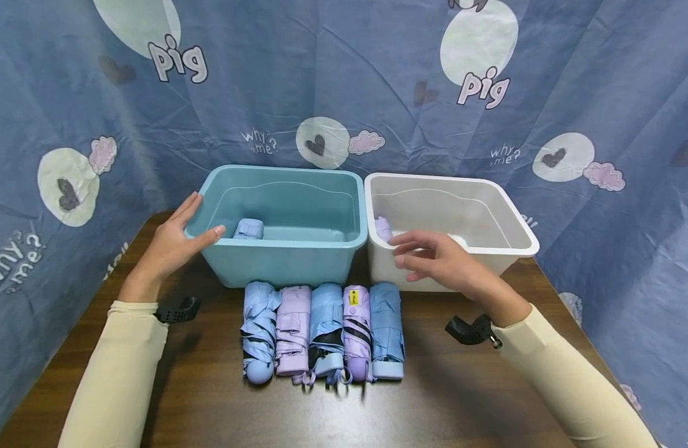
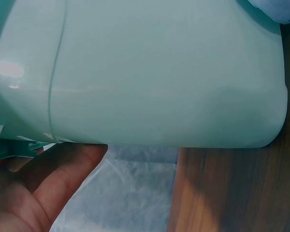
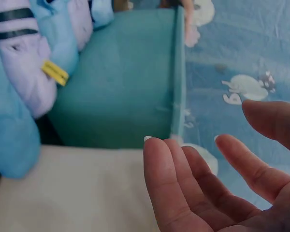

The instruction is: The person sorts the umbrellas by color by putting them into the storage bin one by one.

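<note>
Your left hand [image 1: 173, 246] rests flat-fingered on teal bin [image 1: 288, 258] corner, gripping nothing. Right hand [image 1: 439, 261] hovers relaxed, empty, over white bin [image 1: 512, 239] front rim. Folded umbrellas [image 1: 323, 330] lie before bins. Risk: careless reach nudges bin, scatters row.

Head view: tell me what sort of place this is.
Probably a staged sorting or recording setup, not a lived-in room. A cartoon-print blue cloth screens the wooden table on all sides, two plastic bins stand side by side, and folded umbrellas lie in a neat row.
</note>
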A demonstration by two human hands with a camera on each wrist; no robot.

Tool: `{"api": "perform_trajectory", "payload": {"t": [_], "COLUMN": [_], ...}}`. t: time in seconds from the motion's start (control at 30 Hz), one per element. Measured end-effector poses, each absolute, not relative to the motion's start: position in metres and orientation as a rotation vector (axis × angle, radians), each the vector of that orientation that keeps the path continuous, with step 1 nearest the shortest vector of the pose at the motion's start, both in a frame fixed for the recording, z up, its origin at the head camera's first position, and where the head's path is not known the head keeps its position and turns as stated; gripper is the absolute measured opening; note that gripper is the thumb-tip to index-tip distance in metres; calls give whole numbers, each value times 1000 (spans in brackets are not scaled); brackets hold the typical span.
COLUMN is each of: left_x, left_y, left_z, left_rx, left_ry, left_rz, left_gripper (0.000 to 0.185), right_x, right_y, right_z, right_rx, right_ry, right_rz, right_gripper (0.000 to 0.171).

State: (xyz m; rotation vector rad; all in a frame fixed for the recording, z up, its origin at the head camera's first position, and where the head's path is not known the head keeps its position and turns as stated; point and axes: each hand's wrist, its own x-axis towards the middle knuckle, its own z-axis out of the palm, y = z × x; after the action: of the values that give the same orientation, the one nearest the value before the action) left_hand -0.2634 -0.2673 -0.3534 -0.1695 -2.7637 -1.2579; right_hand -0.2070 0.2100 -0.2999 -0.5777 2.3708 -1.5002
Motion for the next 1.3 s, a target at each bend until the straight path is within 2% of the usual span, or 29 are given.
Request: {"api": "perform_trajectory", "payload": {"t": [0.23, 0.5, 0.97, 1.3], "left_x": [-262, -264, -264, -262], "left_y": [-268, -267, -268, -267], "left_z": [-351, -350, -355, -354], "left_rx": [-183, -185, -200, -186], "left_ry": [-2753, -2767, -2757, -2749], "left_rz": [-1255, -1248, -1266, -1263], "left_gripper": [92, 92, 91, 91], "right_x": [-199, -197, -189, -178], "right_y": [206, 210, 214, 207], "right_z": [-329, -360, -394, -415], "right_rx": [-590, -555, -464, -312], "right_ry": [2314, 2341, 2402, 2589], "right_rz": [-1500, -1462, -1451, -1359], "right_gripper": [37, 40, 39, 54]}}
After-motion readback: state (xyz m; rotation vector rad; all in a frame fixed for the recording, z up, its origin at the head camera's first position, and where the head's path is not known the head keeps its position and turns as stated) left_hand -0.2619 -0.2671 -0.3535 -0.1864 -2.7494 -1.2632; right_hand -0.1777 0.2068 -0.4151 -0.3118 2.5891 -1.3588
